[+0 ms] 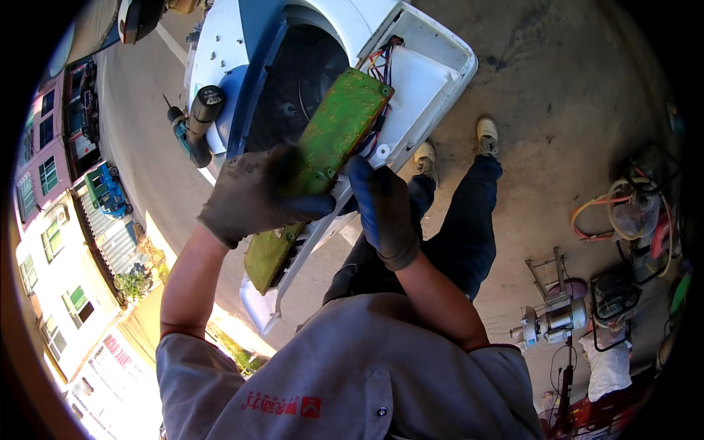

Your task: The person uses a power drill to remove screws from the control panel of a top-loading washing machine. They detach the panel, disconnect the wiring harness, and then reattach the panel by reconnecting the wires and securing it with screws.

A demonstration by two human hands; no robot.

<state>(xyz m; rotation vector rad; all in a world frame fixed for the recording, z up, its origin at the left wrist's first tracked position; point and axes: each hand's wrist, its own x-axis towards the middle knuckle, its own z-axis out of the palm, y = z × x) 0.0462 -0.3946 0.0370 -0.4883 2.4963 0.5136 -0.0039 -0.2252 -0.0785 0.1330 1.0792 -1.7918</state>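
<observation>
A long green circuit board (345, 110) lies diagonally along an opened white plastic panel (433, 81) of a top-loading washer with a dark drum (297, 81). My gloved left hand (253, 194) grips the board around its middle, hiding part of it. My gloved right hand (378, 209) is closed at the panel's right edge, beside the board; what its fingers hold is hidden. Coloured wires (380, 62) run from the panel's upper end behind the board. A cordless drill (198, 121) with a bit fitted rests on the washer's left side.
My legs and shoes (469, 220) are below the washer on concrete ground (557, 95). At right stand machinery with hoses (634, 205), a motor unit (557, 323) and a white sack (609, 359). Buildings (51, 257), a road (139, 117) and a blue vehicle (110, 191) show at left.
</observation>
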